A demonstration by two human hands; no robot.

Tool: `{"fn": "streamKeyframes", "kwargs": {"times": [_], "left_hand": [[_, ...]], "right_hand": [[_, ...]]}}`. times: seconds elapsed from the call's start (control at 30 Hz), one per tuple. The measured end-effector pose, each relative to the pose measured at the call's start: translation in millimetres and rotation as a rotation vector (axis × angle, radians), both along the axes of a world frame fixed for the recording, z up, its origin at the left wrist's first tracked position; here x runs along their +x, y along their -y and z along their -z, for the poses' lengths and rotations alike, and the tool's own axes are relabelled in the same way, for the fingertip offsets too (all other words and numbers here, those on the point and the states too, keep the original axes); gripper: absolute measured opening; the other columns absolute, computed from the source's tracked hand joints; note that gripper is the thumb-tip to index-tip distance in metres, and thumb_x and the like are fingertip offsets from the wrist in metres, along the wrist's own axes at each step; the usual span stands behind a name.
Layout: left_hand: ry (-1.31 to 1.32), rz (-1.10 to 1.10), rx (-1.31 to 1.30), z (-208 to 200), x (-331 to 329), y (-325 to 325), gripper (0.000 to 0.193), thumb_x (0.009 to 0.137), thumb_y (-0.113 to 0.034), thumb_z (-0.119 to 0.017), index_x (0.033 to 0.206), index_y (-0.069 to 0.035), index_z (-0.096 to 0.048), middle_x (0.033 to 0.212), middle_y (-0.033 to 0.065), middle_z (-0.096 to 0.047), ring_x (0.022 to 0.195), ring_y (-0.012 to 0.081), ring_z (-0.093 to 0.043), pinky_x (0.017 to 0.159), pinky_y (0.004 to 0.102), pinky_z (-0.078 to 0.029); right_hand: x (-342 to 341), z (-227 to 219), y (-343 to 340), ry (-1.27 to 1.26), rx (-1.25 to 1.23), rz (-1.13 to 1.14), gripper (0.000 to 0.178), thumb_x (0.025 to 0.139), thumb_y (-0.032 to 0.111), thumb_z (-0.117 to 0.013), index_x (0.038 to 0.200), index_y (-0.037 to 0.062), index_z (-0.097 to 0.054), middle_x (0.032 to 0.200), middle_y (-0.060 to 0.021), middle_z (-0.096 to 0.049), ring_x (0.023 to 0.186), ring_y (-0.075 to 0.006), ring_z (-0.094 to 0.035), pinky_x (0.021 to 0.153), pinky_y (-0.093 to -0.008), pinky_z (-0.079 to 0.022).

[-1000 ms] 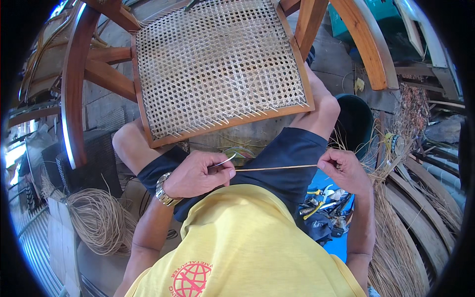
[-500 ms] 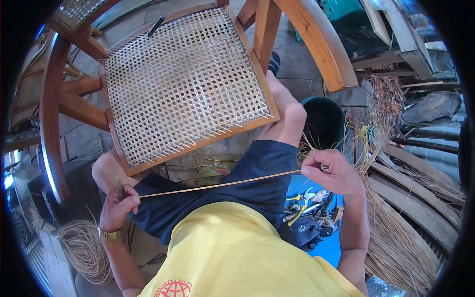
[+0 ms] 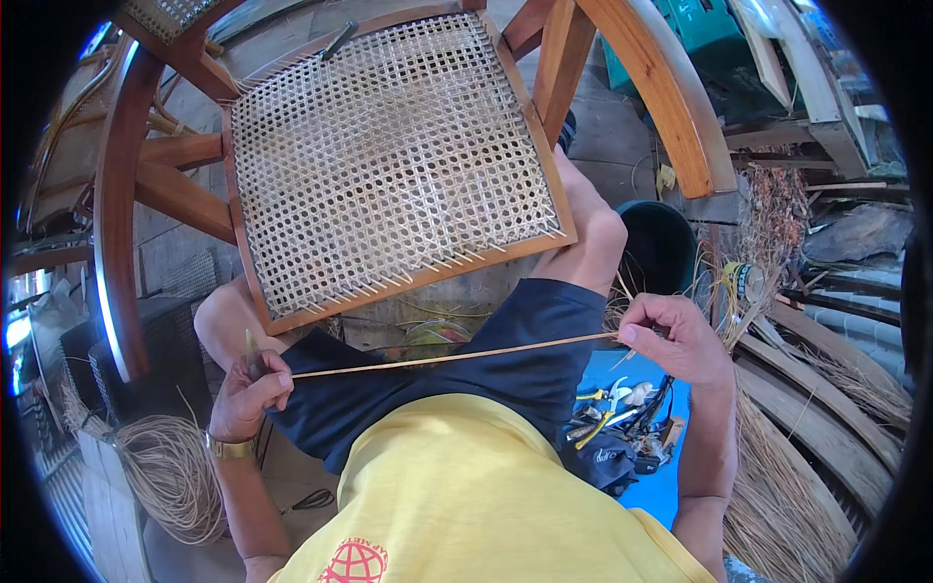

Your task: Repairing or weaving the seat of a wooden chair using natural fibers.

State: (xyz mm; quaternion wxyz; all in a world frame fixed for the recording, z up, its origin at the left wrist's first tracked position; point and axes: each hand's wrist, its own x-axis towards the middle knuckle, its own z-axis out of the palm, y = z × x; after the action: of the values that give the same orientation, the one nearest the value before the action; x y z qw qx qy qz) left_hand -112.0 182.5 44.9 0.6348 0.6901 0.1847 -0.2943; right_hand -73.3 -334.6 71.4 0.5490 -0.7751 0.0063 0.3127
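Plank floor (image 3: pixel 614 146) below one caned chair (image 3: pixel 398 165), one strip (image 3: pixel 455 358) between two hands (image 3: pixel 671 340).

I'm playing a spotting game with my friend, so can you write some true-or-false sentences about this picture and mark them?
1. The left hand and right hand hold one thin strip. True.
2. The strip hangs in a loose coil. False: it stretches nearly straight between the hands.
3. The woven panel has a wooden frame. True.
4. The shirt is green. False: the shirt is yellow.
5. A yellow-handled tool is nearer the right hand than the left. True.
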Motion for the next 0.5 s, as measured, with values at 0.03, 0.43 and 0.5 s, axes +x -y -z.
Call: {"fn": "streamKeyframes", "kwargs": {"times": [0.03, 0.43, 0.5], "left_hand": [[-0.002, 0.000, 0.003, 0.2, 1.2, 0.7, 0.015, 0.086, -0.017, -0.067, 0.079, -0.005, -0.063, 0.064, -0.0001, -0.058, 0.054, 0.0069, -0.050, 0.051, 0.0228, -0.032], [0.014, -0.014, -0.013, -1.4, 0.5, 4.4, 0.012, 0.087, -0.015, -0.066, 0.083, -0.005, -0.063, 0.066, -0.0003, -0.057, 0.056, 0.0070, -0.048, 0.053, 0.0226, -0.034], [0.047, -0.037, 0.008, -0.1, 0.1, 6.0, 0.012, 0.088, -0.016, -0.066, 0.084, -0.004, -0.064, 0.066, 0.0006, -0.057, 0.057, 0.0068, -0.048, 0.053, 0.0229, -0.034]], "right_hand": [[0.7, 0.5, 1.1, 0.008, -0.012, -0.007, 0.014, 0.094, 0.012, -0.069, 0.089, -0.0002, -0.066, 0.072, 0.0040, -0.058, 0.069, -0.0025, -0.050, 0.062, -0.0220, -0.043], [1.5, -3.4, 4.2, 0.004, -0.044, -0.017, 0.013, 0.095, 0.012, -0.069, 0.090, 0.0001, -0.065, 0.072, 0.0042, -0.059, 0.068, -0.0023, -0.049, 0.061, -0.0223, -0.042], [0.0, -5.0, 4.3, -0.005, -0.053, -0.005, 0.013, 0.095, 0.012, -0.069, 0.090, 0.0001, -0.065, 0.072, 0.0042, -0.059, 0.068, -0.0022, -0.049, 0.062, -0.0224, -0.043]]}}
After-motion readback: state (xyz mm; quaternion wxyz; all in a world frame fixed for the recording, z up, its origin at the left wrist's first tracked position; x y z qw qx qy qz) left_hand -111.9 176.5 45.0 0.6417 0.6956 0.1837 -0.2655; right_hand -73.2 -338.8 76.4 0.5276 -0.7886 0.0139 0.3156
